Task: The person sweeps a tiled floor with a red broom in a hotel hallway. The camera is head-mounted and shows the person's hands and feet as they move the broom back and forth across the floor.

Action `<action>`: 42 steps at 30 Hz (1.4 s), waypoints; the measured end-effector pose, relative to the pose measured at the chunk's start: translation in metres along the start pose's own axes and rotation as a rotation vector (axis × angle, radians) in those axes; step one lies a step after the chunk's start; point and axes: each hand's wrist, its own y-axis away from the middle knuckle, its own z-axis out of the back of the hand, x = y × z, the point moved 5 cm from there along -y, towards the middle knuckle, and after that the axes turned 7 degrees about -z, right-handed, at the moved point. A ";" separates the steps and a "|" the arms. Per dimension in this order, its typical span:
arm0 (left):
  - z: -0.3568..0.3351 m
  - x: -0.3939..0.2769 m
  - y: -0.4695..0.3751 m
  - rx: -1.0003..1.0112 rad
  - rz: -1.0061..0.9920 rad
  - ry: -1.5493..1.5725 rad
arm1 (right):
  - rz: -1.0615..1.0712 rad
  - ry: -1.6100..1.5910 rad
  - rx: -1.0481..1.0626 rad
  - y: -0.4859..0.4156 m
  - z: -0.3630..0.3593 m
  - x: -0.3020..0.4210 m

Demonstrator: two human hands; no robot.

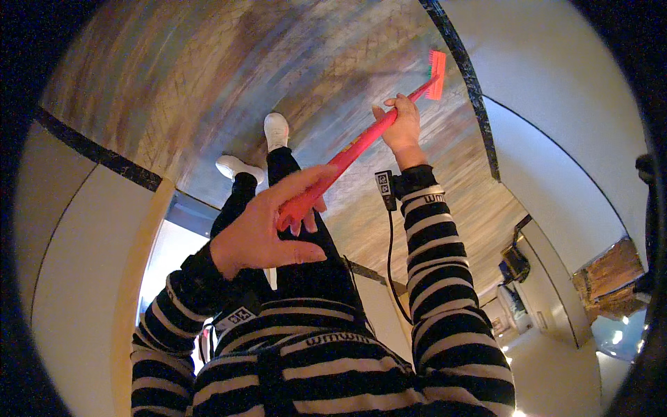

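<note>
A red pole [354,151] runs from near my body up to an orange-red brush or broom head [436,75] with bristles, which lies at the floor [323,78] close to the dark baseboard. My right hand [404,125] is closed around the pole's lower part, nearer the head. At the pole's upper end, my left hand [271,224] lies against it with the fingers wrapped partly behind and the thumb apart; how firmly it grips is hidden. Both wrists wear dark bands, and a cable hangs from the small device [384,185] beside the right wrist.
A dark baseboard [464,62] edges the pale wall on the right, another [99,151] the wall at left. My white shoes [276,130] stand on the patterned floor. A bright doorway [169,250] is at the lower left. Dark items [515,265] rest beside the wall at right.
</note>
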 end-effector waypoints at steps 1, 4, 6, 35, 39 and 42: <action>0.002 -0.003 0.001 -0.025 -0.012 -0.052 | -0.044 -0.012 0.088 -0.003 -0.003 0.004; 0.010 -0.025 -0.005 -0.086 -0.303 -0.509 | -0.095 -0.055 0.181 -0.009 -0.005 0.014; 0.011 -0.036 -0.007 -0.135 -0.453 -0.748 | -0.123 -0.011 0.207 -0.011 -0.007 0.019; -0.031 -0.076 0.399 -1.077 -0.710 -0.468 | 0.757 -0.392 0.869 0.226 -0.030 0.387; -0.049 -0.064 0.457 -1.236 -0.597 -0.520 | 0.924 -0.415 0.901 0.290 -0.025 0.442; -0.043 -0.064 0.522 -1.501 -0.543 -0.653 | 0.946 -0.583 1.027 0.351 -0.035 0.504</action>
